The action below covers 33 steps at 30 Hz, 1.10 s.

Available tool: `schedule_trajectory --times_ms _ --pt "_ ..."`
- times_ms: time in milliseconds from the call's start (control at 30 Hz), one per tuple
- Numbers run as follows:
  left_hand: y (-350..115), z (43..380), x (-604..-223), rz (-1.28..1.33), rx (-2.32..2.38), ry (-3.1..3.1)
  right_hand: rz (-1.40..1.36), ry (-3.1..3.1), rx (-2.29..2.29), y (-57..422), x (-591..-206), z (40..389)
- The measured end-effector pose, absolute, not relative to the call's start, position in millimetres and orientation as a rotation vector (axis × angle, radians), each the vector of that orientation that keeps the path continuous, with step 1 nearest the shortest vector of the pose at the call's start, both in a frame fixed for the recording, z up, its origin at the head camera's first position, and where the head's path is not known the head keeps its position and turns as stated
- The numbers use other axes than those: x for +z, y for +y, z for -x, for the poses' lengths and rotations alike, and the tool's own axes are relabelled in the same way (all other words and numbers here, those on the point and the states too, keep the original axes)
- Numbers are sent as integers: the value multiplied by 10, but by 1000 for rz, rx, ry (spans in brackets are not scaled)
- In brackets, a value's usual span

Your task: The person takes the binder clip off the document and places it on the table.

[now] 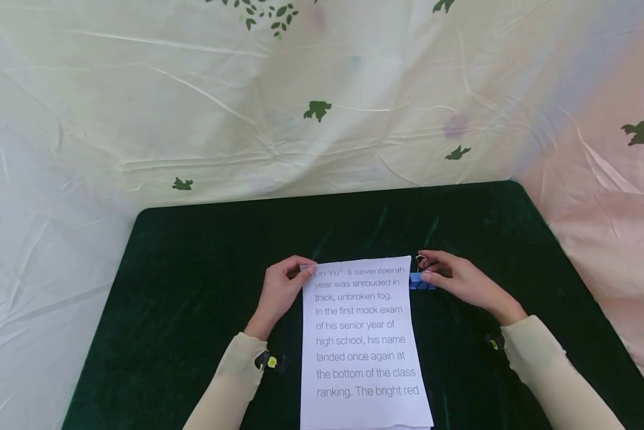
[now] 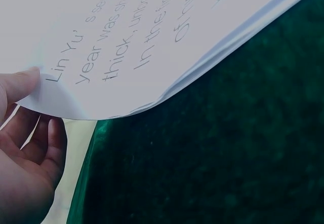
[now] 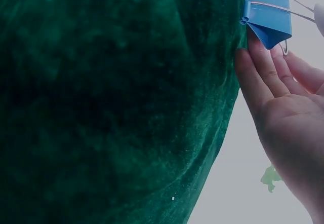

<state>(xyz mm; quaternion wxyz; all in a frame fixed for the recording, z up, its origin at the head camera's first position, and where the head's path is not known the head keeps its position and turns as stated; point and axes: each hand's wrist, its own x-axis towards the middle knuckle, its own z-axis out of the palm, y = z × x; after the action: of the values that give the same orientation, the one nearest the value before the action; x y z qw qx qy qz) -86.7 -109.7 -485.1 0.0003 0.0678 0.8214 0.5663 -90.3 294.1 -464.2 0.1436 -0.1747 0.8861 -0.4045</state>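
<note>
A stack of printed paper sheets [image 1: 361, 334] lies in front of me, its large text facing up. At its upper left corner my left hand [image 1: 280, 292] pinches the sheets, thumb on top and fingers beneath; the left wrist view shows several page edges [image 2: 202, 64] bunched together. A blue binder clip [image 3: 271, 13] with wire handles is held between the thumb and fingers of my right hand [image 1: 469, 283]. In the head view the clip sits right beside the paper's upper right corner; whether it touches the sheets I cannot tell.
Dark green velvet cloth [image 1: 193, 298] covers the table, whose far edge meets a pale hanging fabric [image 1: 219, 119] printed with green leaves. Small dark devices with yellow marks, such as the left wrist camera [image 1: 265, 360], sit at both wrists.
</note>
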Motion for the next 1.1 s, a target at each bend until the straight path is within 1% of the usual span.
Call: schedule_trajectory --times_ms 433,1100 --pt "-1108 858 -4857 -181 1798 2557 502 2580 -1100 2955 -4683 930" --pt "-1121 913 -4845 -216 1745 2591 437 2690 -985 2925 -4667 930"
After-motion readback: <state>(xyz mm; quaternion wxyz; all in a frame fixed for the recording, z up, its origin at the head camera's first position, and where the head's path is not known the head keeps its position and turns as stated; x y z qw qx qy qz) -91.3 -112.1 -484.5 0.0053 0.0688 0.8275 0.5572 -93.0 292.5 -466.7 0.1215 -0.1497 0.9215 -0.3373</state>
